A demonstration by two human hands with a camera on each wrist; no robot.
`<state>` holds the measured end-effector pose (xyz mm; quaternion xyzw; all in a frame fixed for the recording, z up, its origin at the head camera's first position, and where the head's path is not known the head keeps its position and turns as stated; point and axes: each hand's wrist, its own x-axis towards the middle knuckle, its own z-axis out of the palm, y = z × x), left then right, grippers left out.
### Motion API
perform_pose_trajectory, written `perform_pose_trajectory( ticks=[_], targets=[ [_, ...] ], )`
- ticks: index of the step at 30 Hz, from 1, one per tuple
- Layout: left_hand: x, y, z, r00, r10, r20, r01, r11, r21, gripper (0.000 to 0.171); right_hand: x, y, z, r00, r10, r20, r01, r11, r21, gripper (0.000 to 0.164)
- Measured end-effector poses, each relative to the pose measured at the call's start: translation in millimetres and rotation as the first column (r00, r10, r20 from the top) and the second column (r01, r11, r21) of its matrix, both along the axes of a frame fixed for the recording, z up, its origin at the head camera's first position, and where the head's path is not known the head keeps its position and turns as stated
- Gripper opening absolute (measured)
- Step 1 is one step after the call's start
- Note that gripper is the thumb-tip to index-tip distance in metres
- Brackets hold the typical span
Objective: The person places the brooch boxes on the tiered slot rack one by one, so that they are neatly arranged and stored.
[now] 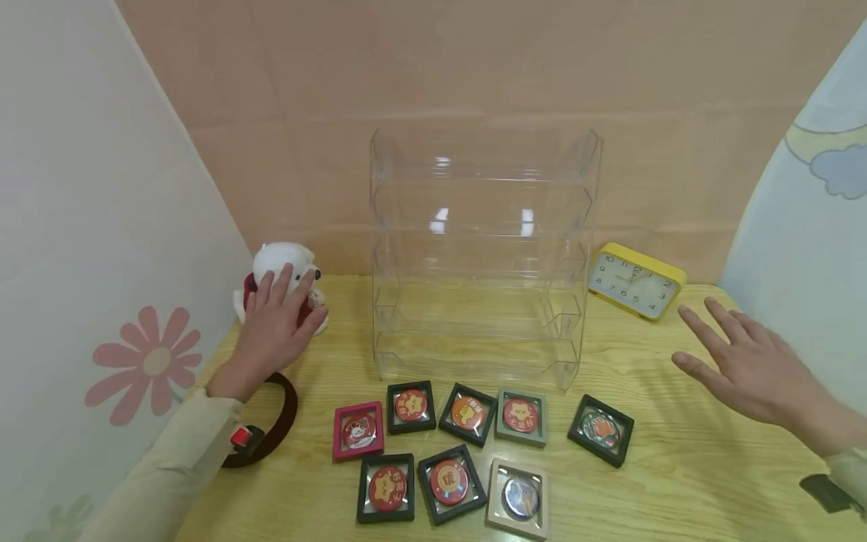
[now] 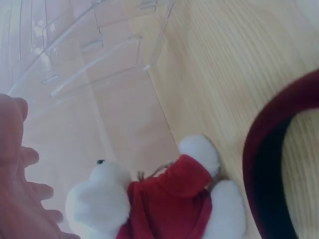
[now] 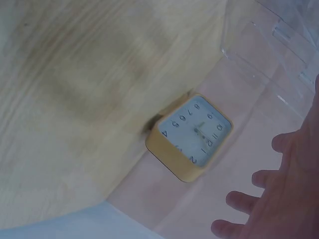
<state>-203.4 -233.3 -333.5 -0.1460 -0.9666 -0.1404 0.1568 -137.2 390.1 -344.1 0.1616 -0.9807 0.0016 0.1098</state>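
Head view looks forward and down; nearer, seemingly tilted wrist views share its plush toy (image 2: 167, 199) (left), clock (image 3: 192, 134) (right).

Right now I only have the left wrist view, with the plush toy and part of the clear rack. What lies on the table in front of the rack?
Observer: Eight square-framed badges lie there, as the head view shows.
Operator: And the right hand, is it holding anything?
Observer: No, its fingers are spread and nothing is in its grasp.
Operator: Is anything beside the clear rack on that side?
Observer: Yes, a yellow clock, just to the right of it in the head view.
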Motion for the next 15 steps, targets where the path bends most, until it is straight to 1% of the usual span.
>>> perform_pose_trajectory(
  ticks=[4, 6, 8, 10, 13, 15],
  targets=[
    [-4.8, 9, 0.5, 0.998, -0.039, -0.046, 0.038, 0.999, -0.005, 0.063, 4.7, -2, -10.5, 1.0, -0.005, 0.028, 0.005, 1.0, -0.001, 0.073],
    [-7.8, 13, 0.1, 0.997, -0.061, -0.054, 0.061, 0.998, -0.003, 0.063, 7.8, -5, -15.9, 0.999, -0.008, 0.038, 0.009, 1.0, -0.012, 0.074],
    [-11.3, 17, -1.1, 0.995, -0.081, -0.061, 0.081, 0.997, -0.002, 0.062, 11.4, -8, -20.9, 1.0, 0.008, 0.029, -0.008, 1.0, -0.023, 0.074],
    [-14.8, 20, -2.8, 0.994, -0.096, -0.06, 0.097, 0.995, 0.003, 0.062, 15.2, -13, -25.0, 0.999, 0.015, 0.046, -0.014, 0.999, -0.04, 0.072],
    [-19.7, 24, -5.2, 0.991, -0.118, -0.062, 0.119, 0.993, 0.002, 0.063, 20.2, -20, -29.9, 0.994, 0.018, 0.111, -0.009, 0.997, -0.08, 0.066],
    [-21.9, 26, -6.2, 0.988, -0.137, -0.064, 0.138, 0.99, 0.012, 0.063, 23.0, -25, -32.7, 0.984, 0.002, 0.181, 0.02, 0.993, -0.118, 0.063]
  ],
)
